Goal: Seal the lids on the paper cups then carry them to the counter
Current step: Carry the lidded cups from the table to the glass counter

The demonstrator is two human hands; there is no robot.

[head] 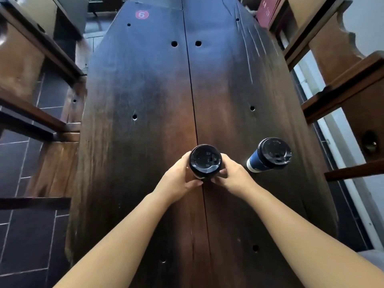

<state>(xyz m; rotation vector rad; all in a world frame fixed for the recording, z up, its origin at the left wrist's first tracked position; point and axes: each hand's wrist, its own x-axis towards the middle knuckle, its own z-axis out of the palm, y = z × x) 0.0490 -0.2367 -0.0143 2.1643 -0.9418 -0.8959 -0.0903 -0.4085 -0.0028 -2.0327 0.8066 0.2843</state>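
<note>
— Left hand [180, 175] + right hand [232, 173]: curled round near cup [199, 175] from both sides, at table centre seam, black lid [205, 161] on (seal unconfirmed).
— Farther out?
— Second cup [257, 162] to the right on table [155, 90], lidded too, untouched.
— Left to do?
— Prob. press rims down, then carry both to counter; none in view.

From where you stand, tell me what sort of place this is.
Probably a café or teahouse: a long wooden table with a red number 6 sticker, a held paper cup and a second paper cup, both with black takeaway lids, and wooden seats alongside.
</note>
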